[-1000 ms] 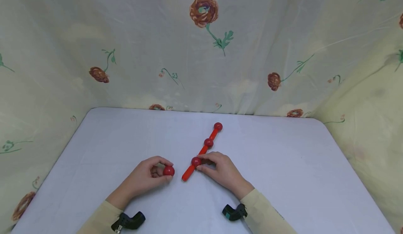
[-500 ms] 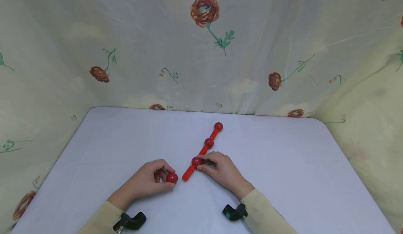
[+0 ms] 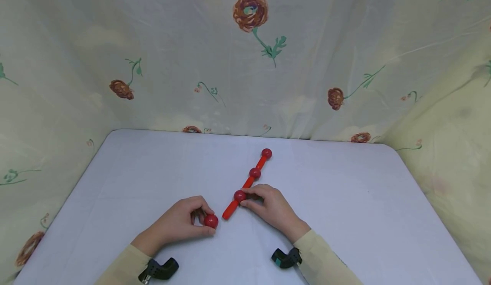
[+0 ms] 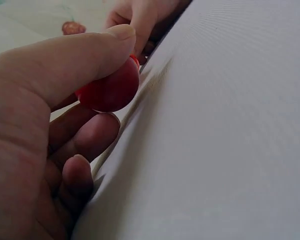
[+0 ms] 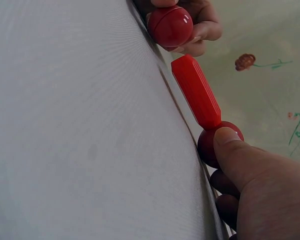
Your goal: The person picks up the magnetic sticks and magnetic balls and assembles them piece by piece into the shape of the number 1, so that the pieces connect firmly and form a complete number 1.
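Note:
A loose red ball (image 3: 211, 221) is pinched between the thumb and fingers of my left hand (image 3: 184, 219), just left of the chain's near end. The chain is a straight row of red balls and orange-red rods, slanting away to the right across the table. My right hand (image 3: 270, 206) pinches its nearest ball (image 3: 239, 196). From that ball the end rod (image 5: 196, 91) sticks out toward the left hand's ball, with a small gap between them. Farther along are a middle ball (image 3: 255, 173) and a far ball (image 3: 266, 153). In the left wrist view, the held ball (image 4: 112, 90) hides most of the chain.
The table (image 3: 345, 200) has a white cover. A flowered curtain (image 3: 172, 55) hangs behind it and at both sides. Each wrist carries a black camera mount, the left one (image 3: 159, 269) and the right one (image 3: 285, 258), close above the tabletop.
My left hand has moved a little to the right and nearer the body, carrying its ball close to the chain's near end. The right hand and the chain have stayed in place.

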A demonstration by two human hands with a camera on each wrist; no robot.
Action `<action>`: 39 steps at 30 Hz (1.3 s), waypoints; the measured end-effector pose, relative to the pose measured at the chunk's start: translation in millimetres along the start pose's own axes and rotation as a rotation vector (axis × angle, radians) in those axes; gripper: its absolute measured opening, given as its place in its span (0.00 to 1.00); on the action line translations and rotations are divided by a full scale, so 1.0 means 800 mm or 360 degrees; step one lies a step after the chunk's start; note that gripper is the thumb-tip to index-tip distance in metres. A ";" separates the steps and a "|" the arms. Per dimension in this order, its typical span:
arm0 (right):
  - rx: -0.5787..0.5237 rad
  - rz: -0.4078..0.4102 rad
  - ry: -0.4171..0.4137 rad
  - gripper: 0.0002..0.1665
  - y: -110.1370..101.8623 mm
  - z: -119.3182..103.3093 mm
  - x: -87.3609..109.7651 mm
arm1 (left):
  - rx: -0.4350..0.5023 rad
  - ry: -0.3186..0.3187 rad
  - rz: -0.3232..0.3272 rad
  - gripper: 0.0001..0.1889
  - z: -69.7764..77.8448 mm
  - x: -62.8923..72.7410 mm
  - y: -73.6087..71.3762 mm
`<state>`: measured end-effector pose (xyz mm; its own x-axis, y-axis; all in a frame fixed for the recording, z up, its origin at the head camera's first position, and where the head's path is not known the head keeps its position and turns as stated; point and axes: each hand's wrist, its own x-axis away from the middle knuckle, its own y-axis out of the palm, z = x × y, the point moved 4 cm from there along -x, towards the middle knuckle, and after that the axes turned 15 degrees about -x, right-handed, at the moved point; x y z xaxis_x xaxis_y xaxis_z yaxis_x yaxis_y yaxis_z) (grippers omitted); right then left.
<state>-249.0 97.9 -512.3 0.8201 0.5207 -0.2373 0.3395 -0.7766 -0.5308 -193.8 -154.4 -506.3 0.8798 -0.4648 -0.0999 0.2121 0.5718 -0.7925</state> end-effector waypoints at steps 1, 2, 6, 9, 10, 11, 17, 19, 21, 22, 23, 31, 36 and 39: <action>-0.0001 0.0000 0.0001 0.23 0.000 0.000 0.000 | -0.0008 0.0011 0.0003 0.18 0.001 0.000 0.000; -0.0004 -0.0001 0.0002 0.23 0.000 0.000 0.000 | -0.0021 0.0022 0.0008 0.19 0.001 0.000 0.000; -0.0015 0.0000 0.0005 0.23 0.000 0.001 0.000 | -0.0050 0.0063 0.0032 0.19 0.003 -0.001 0.003; -0.0012 0.0003 0.0006 0.23 0.001 0.002 0.000 | -0.0066 0.0071 0.0048 0.19 0.002 -0.001 0.007; -0.0006 0.0003 0.0008 0.23 0.001 0.003 0.000 | -0.0076 0.0068 0.0052 0.19 0.002 -0.002 0.008; -0.0001 0.0003 0.0010 0.23 0.001 0.003 -0.001 | -0.0086 0.0064 0.0056 0.19 0.002 -0.002 0.009; -0.0004 0.0012 -0.0006 0.22 0.001 0.002 -0.001 | -0.0165 0.0022 0.0082 0.19 0.006 -0.003 0.013; -0.0007 0.0015 -0.0013 0.22 0.000 0.001 -0.001 | -0.0189 0.0012 0.0098 0.18 0.007 -0.003 0.015; -0.0013 0.0015 -0.0016 0.22 0.000 0.001 -0.001 | -0.0204 0.0012 0.0118 0.18 0.009 -0.003 0.016; -0.0011 0.0014 -0.0016 0.22 0.001 0.001 -0.001 | -0.0215 0.0015 0.0129 0.18 0.010 -0.003 0.016; -0.0012 0.0014 -0.0014 0.22 0.001 0.001 -0.001 | -0.0226 0.0019 0.0140 0.18 0.011 -0.004 0.017; -0.0019 0.0017 -0.0005 0.22 0.000 0.002 -0.001 | -0.0300 0.0062 0.0205 0.17 0.015 -0.004 0.018; -0.0007 0.0019 -0.0004 0.22 0.001 0.001 -0.001 | -0.0310 0.0086 0.0206 0.18 0.018 -0.004 0.018; -0.0011 0.0018 -0.0001 0.22 0.001 0.000 -0.001 | -0.0315 0.0093 0.0208 0.18 0.019 -0.004 0.018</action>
<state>-249.7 97.0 -512.4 0.8236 0.5122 -0.2437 0.3334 -0.7848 -0.5225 -187.2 -134.3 -508.3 0.8669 -0.4372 -0.2394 0.0054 0.4885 -0.8726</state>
